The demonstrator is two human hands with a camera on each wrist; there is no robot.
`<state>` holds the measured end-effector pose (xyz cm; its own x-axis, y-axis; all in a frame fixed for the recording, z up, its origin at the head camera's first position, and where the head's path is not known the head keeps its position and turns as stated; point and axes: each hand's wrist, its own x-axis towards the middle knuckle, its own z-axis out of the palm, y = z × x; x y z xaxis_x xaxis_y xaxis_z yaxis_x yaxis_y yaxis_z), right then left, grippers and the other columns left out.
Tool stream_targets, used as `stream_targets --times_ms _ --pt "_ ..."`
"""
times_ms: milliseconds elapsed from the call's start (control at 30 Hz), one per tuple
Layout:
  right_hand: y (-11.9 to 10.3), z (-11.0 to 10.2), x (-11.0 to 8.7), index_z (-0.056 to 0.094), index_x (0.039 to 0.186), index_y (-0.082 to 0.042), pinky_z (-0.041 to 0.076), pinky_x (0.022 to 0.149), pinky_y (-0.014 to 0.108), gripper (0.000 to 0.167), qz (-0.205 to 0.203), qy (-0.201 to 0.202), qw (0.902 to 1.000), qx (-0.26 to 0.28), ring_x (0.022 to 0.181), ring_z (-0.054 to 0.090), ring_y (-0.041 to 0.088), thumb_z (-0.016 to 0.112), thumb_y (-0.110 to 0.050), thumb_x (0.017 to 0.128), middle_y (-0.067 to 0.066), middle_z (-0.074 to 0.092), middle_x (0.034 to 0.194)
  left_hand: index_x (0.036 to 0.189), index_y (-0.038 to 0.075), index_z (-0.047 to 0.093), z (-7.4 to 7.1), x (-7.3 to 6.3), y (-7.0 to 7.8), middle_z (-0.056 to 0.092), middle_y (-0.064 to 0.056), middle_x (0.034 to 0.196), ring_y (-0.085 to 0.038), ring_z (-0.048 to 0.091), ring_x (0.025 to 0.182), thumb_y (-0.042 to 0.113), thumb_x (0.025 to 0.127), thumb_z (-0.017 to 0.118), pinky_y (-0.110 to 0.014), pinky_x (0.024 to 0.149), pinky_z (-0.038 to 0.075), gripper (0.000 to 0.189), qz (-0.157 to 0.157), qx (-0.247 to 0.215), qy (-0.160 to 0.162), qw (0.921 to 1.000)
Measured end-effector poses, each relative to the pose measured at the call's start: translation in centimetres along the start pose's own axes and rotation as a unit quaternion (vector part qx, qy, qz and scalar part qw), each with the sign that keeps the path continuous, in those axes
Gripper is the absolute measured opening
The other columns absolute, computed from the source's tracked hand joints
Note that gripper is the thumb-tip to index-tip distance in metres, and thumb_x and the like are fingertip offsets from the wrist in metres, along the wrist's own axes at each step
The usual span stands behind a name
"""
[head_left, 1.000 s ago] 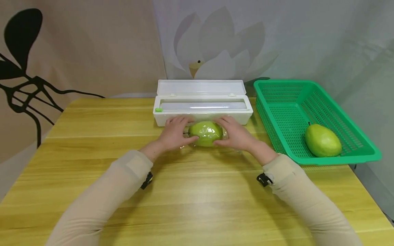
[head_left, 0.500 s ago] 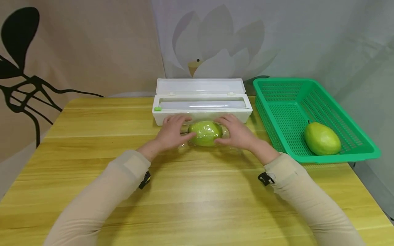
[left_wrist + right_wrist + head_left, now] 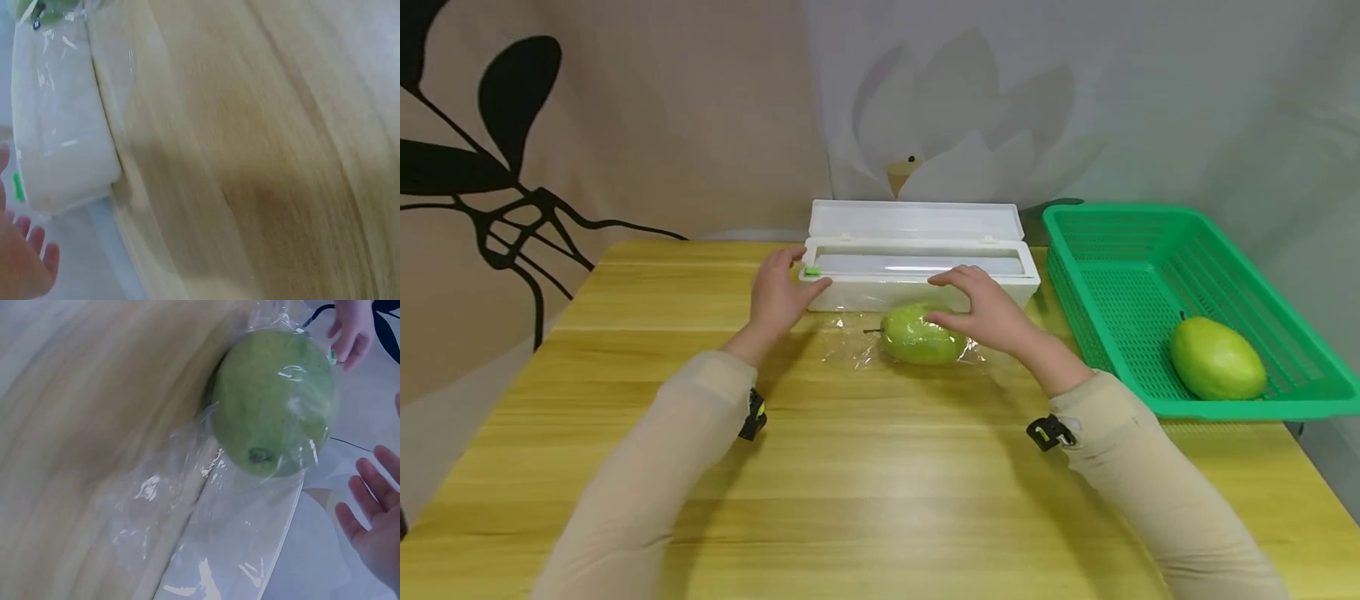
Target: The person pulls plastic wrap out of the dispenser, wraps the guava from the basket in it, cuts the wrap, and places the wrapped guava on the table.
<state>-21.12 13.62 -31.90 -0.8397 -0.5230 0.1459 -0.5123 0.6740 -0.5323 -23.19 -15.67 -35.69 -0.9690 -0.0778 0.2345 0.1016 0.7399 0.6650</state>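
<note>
A green pear (image 3: 917, 335) lies on the table under clear cling film (image 3: 850, 337), its stem pointing left. Right behind it stands a white cling film dispenser (image 3: 917, 292), lid raised, a roll inside and a green cutter slide (image 3: 812, 272) at its left end. My left hand (image 3: 778, 296) is at that left end, thumb by the front face and fingers near the back, beside the slide. Over the pear's right side hangs my right hand (image 3: 988, 312), its fingers spread and apart from the fruit in the right wrist view, where the pear (image 3: 272, 403) shows film around it.
To the right, a green plastic basket (image 3: 1120, 367) holds another pear (image 3: 1217, 358). The wooden table (image 3: 880, 483) ends at a patterned cloth backdrop (image 3: 700, 125) just behind the dispenser. Black wrist straps (image 3: 1051, 432) sit on both sleeves.
My left hand has left the pear and moved up-left to the dispenser's end. My right hand has lifted off the pear's side to above it. The head view has shifted slightly.
</note>
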Motion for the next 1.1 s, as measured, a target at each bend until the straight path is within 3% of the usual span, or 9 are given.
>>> stream_targets --times_ms 200,433,733,1000,1100 --pt "-0.7 0.2 2.0 0.053 0.128 -0.005 0.035 0.108 0.044 0.052 0.017 0.007 0.9983 0.056 0.126 0.045 0.029 0.067 -0.03 0.086 0.013 0.054 0.132 0.135 0.001 0.046 -0.2 0.6 -1.3 0.045 -0.02 0.14 -0.035 0.043 0.128 0.025 0.084 0.07 -0.045 0.109 0.036 0.062 -0.024 -0.011 -0.042 0.9988" --pt "-2.0 0.8 5.9 0.052 0.13 -0.005 0.036 0.108 0.04 0.053 0.049 0.018 0.9913 0.121 0.128 0.045 0.025 0.068 -0.027 0.085 0.009 0.053 0.135 0.126 -0.002 0.055 -0.4 1.0 -2.0 0.046 -0.016 0.141 -0.033 0.049 0.124 0.018 0.084 0.07 -0.04 0.1 0.046 0.049 -0.006 -0.052 -0.042 0.9978" --pt "-4.5 3.3 10.6 0.056 0.127 -0.004 0.04 0.105 0.036 0.047 0.075 0.02 0.9843 0.158 0.125 0.048 0.022 0.069 -0.021 0.085 0.011 0.059 0.129 0.122 -0.004 0.058 -0.5 1.4 -2.3 0.048 -0.016 0.139 -0.032 0.05 0.124 0.016 0.083 0.071 -0.038 0.097 0.049 0.046 0.01 -0.073 -0.036 0.9966" --pt "-5.7 6.8 11.8 0.059 0.124 -0.006 0.041 0.104 0.034 0.043 0.097 0.021 0.9809 0.167 0.124 0.05 0.023 0.069 -0.021 0.085 0.011 0.061 0.126 0.123 -0.001 0.058 -0.1 1.1 -2.6 0.05 -0.014 0.138 -0.031 0.053 0.121 0.018 0.082 0.072 -0.039 0.097 0.048 0.047 0.007 -0.07 -0.042 0.9966" --pt "-6.0 7.5 12.0 0.06 0.123 -0.006 0.041 0.105 0.034 0.042 0.103 0.019 0.9796 0.172 0.124 0.051 0.023 0.069 -0.021 0.085 0.01 0.061 0.125 0.125 0.002 0.058 0.0 1.1 -2.7 0.05 -0.011 0.138 -0.032 0.049 0.125 0.022 0.083 0.071 -0.041 0.103 0.043 0.049 0.011 -0.052 -0.052 0.9972"
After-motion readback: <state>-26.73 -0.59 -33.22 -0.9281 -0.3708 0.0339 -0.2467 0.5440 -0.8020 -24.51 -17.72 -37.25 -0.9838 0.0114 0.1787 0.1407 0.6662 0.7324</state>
